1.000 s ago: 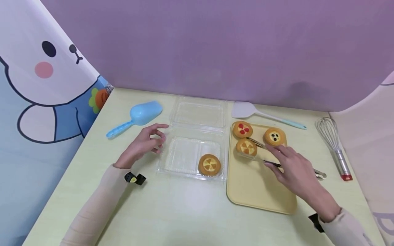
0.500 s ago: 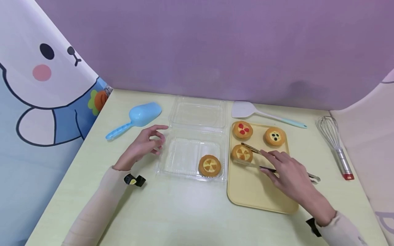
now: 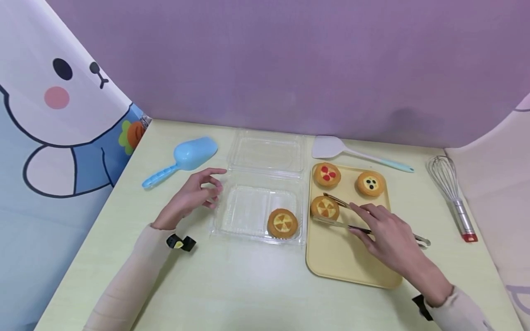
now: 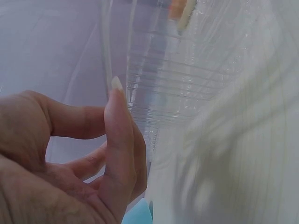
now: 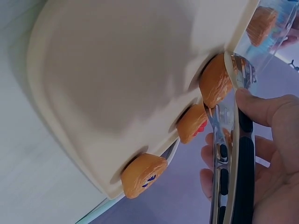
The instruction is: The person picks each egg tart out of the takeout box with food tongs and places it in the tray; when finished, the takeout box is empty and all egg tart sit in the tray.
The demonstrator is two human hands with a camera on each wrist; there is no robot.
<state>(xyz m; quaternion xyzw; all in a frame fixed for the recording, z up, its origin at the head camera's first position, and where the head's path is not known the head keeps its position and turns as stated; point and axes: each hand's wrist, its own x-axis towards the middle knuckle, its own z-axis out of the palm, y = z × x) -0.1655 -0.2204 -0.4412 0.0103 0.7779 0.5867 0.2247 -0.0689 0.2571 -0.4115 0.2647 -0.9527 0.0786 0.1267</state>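
right hand (image 3: 389,239), clamped on tongs (image 3: 359,228), has separated the wedge-topped tart (image 3: 325,208) from the red-topped tart (image 3: 327,174), apparently easing pickup.

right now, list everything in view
tarts: 4, golden, three on tray, one in box
tray: 1, yellow, right of box
box: 1, clear, open, centre
tongs: 1, silver and black, astride one tart
spatula: 1, white and blue, behind tray
whisk: 1, silver, far right
scoop: 1, blue, left of box
table: 1, pale yellow, underneath
back wall: 1, purple, behind
cartoon animal: 1, white and blue, left
sleeves: 2, cream, at front
wrist devices: 2, black, at sleeve ends
left hand: 1, at box's left edge
right hand: 1, holding tongs
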